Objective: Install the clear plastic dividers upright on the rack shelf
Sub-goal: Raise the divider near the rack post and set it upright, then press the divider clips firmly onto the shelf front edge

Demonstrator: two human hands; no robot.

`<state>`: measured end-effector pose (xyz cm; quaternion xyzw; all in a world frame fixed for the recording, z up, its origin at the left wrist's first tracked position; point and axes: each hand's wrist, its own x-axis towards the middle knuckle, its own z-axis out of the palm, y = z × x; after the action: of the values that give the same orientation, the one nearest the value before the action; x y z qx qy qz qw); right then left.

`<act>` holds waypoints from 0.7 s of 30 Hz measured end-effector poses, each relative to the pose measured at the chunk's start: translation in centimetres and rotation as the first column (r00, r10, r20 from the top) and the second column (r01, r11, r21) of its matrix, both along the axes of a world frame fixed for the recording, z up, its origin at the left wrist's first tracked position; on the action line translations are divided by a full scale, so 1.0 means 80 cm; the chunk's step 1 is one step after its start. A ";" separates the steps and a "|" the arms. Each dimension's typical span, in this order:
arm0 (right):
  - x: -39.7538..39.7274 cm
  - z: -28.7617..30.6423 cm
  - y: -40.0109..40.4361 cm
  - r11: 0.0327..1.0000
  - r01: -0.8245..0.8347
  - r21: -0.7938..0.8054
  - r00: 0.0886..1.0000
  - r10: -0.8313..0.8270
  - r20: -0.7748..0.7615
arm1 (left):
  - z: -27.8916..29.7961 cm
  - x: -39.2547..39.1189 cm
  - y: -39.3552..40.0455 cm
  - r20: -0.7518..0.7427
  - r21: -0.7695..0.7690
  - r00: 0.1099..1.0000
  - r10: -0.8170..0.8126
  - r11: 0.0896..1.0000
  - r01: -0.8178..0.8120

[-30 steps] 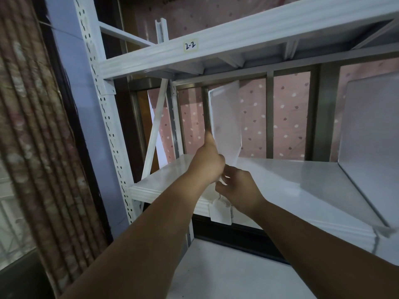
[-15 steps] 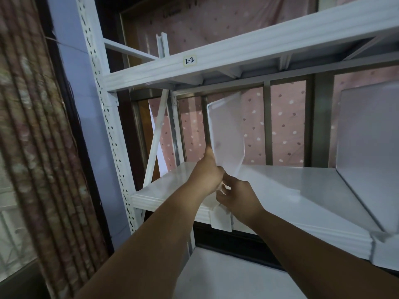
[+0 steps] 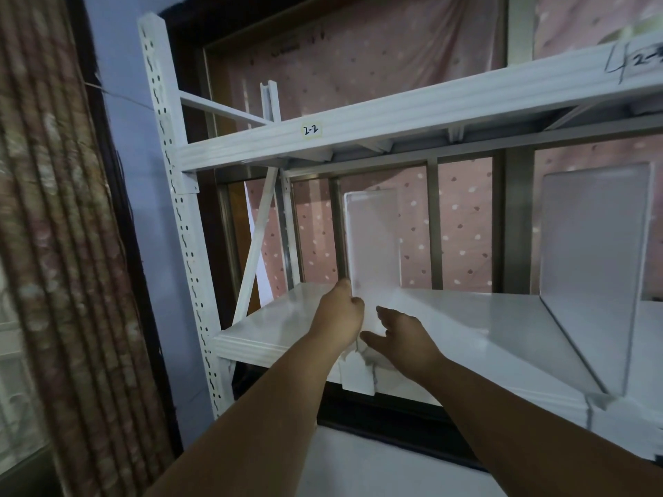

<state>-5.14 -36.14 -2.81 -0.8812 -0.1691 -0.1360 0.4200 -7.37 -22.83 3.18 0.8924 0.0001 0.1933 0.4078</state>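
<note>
Dividers are the story here, and the one in play (image 3: 375, 242) is standing upright near the left end of the rack shelf (image 3: 272, 317), its front tab hanging down over the shelf's front lip. It is looking like a thin, light sheet of frosted clear plastic, likely stiff along its edges but ready to flex in the middle, and probably slick to bare skin. Judging by that, the lower front edge, close to the shelf, is the sensible place to hold it, where a push goes straight into the seat.

Going left to right: the left hand (image 3: 339, 315) is curling closed around that lower front edge, thumb pointing up along the panel, gripping it. Just beside it, the right hand (image 3: 401, 333) is spreading open, fingers loose and splayed, touching or nearly touching the base without closing on anything; I cannot tell which. Well apart to the right, a second divider (image 3: 595, 267) is already standing on the same shelf.
</note>
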 end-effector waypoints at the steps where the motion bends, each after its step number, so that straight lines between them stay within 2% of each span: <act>1: -0.001 0.001 -0.002 1.000 0.004 -0.018 1.000 -0.004 -0.005 | -0.002 -0.002 0.003 0.004 -0.010 1.000 -0.017 1.000 0.017; 6: -0.006 0.008 -0.018 0.991 0.025 -0.128 0.999 -0.030 -0.042 | -0.028 -0.018 0.032 -0.016 -0.071 0.997 -0.078 0.995 0.077; 12: -0.013 0.015 -0.048 0.958 0.057 -0.281 0.997 -0.071 -0.042 | -0.082 -0.041 0.074 -0.068 0.021 0.995 0.070 0.997 -0.068; 15: -0.019 0.014 -0.055 0.940 0.021 -0.341 0.998 -0.038 -0.043 | -0.109 -0.061 0.079 -0.031 -0.029 0.987 0.155 0.987 -0.156; 17: -0.023 0.012 -0.055 0.928 -0.011 -0.372 0.999 -0.005 -0.043 | -0.132 -0.071 0.071 -0.026 -0.162 0.977 0.211 0.964 -0.213; 18: -0.025 0.010 -0.054 0.922 -0.031 -0.387 0.999 0.012 -0.050 | -0.144 -0.072 0.065 -0.039 -0.291 0.980 0.197 0.936 -0.200; 19: -0.027 0.008 -0.053 0.913 -0.046 -0.404 0.998 0.027 -0.053 | -0.157 -0.072 0.058 -0.055 -0.442 0.986 0.159 0.881 -0.167; 21: -0.031 0.004 -0.048 0.894 -0.059 -0.444 0.998 0.044 -0.044 | -0.178 -0.075 0.042 -0.124 -0.724 0.991 0.056 0.677 -0.129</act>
<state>-7.61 -39.99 -2.47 -0.9513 -0.2119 -0.0682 0.2134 -13.33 -19.50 -11.04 0.6626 0.1408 0.1567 0.7187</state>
